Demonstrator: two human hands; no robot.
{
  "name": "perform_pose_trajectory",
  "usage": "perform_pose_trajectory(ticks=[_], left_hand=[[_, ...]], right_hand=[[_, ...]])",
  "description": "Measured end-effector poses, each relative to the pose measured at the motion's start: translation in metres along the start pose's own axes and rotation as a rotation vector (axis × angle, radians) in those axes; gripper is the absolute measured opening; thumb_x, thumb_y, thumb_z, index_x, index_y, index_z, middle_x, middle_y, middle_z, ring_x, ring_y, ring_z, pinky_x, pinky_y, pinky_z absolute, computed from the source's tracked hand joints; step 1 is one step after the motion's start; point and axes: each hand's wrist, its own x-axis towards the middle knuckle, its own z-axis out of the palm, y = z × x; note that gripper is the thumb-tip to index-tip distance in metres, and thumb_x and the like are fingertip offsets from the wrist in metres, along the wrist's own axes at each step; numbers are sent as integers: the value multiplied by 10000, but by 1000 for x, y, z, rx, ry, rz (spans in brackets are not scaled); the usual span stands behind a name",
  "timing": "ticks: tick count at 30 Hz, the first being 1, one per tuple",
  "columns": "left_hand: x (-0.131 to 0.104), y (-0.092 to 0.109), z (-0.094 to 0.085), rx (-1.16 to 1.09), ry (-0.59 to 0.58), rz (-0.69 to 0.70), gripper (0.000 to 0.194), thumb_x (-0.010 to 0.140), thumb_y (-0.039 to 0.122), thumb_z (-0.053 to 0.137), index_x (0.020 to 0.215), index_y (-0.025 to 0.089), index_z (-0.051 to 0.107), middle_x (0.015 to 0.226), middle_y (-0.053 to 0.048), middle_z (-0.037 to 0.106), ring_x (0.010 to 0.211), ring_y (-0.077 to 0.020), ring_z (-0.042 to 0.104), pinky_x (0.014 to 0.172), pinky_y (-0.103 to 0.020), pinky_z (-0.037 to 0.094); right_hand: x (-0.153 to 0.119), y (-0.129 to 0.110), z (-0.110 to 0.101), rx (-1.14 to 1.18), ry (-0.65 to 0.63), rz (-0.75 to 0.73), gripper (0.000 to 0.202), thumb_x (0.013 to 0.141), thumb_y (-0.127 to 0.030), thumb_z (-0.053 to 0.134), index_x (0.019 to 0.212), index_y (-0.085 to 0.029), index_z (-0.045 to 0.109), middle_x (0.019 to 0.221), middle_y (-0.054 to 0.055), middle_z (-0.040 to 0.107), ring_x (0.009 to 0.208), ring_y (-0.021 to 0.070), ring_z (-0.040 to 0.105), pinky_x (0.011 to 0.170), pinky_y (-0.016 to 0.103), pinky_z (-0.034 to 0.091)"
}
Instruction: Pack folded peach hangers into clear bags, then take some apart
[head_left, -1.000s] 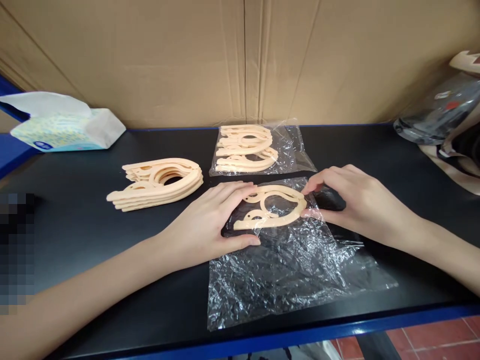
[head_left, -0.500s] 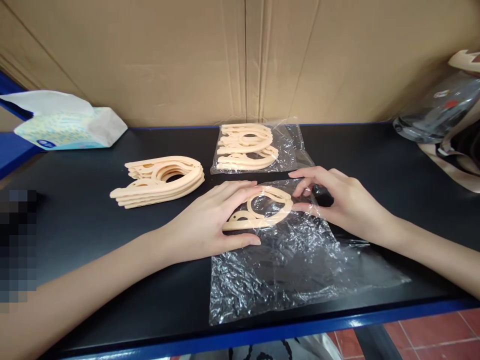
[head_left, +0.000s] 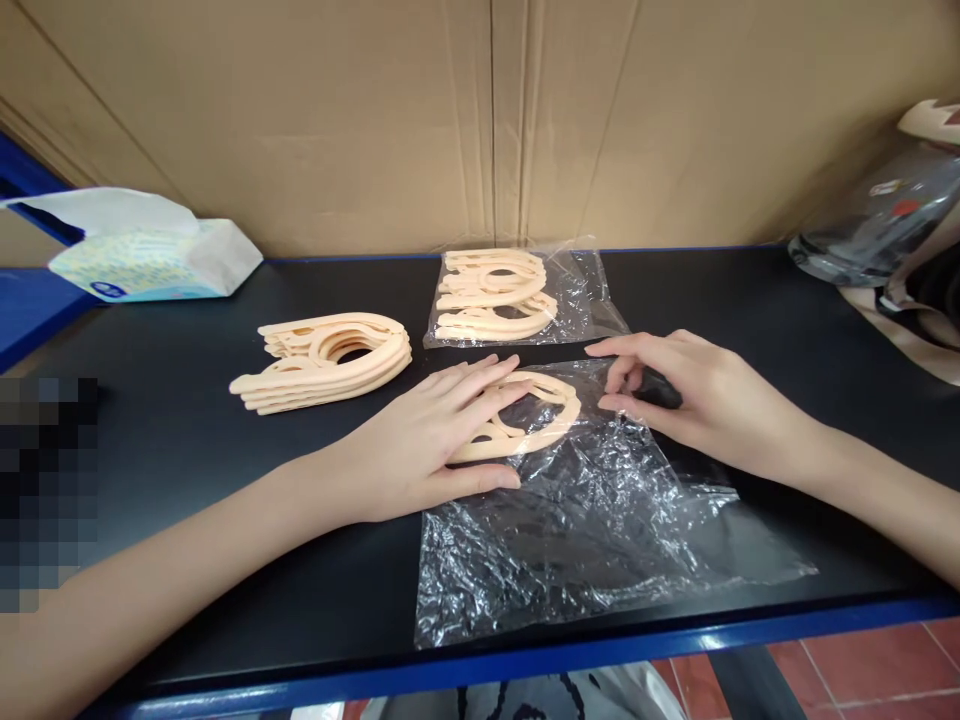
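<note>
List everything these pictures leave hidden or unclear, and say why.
All in the head view:
Left end of the nearest pale piece: covered by the left hand.
Dark thing at the left edge: masked by blocky blur.
Clear container: cut off by the right edge.
Grey item with black marks: mostly hidden below the table.
Exact count of bagged pieces at the back: they overlap.

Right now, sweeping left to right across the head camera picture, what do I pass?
Tissue pack → hanger stack → bagged hangers → right hand → clear container.
</note>
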Motion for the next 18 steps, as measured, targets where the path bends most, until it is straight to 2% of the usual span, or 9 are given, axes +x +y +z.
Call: perform_pose_trajectory(ticks=[3, 7, 10, 18], left_hand=[[-1, -1, -3, -6, -4, 16, 721, 1061, 646, 339, 1627, 200, 310, 1719, -104, 268, 1584, -272, 260, 1269, -459, 276], [-4, -2, -2, 24, 7, 5, 685, 1068, 607, 378, 1619, 203, 328, 1711, -104, 288, 1571, -275, 293, 1265, -448, 288], [-4, -3, -1, 46, 22, 14, 678, 1068, 593, 396, 1614, 195, 339, 1705, -114, 302, 1567, -283, 303, 1265, -451, 291], [-3, -3, 1, 64, 27, 23, 673, 1069, 572, 417, 1611, 182, 340, 1703, -124, 302, 1562, -288, 314, 1261, -457, 303]], right_hand=[[-1, 6, -4, 12, -33, 16, 368, 994, -331, 604, 1330, -183, 576, 931, 17, 715, 820, 182, 669, 756, 338, 517], [-2, 7, -5, 5, -106, -42, 394, 1002, -347, 586, 1361, -186, 574, 981, 39, 694, 842, 189, 666, 737, 333, 536], [-3, 4, -6, -47, -143, -78, 397, 1019, -358, 549, 1371, -177, 572, 1004, 54, 691, 884, 209, 674, 760, 351, 542], [-5, 7, -9, -147, -169, -51, 406, 1029, -419, 525, 1356, -183, 572, 1097, 84, 689, 972, 239, 685, 792, 359, 525]])
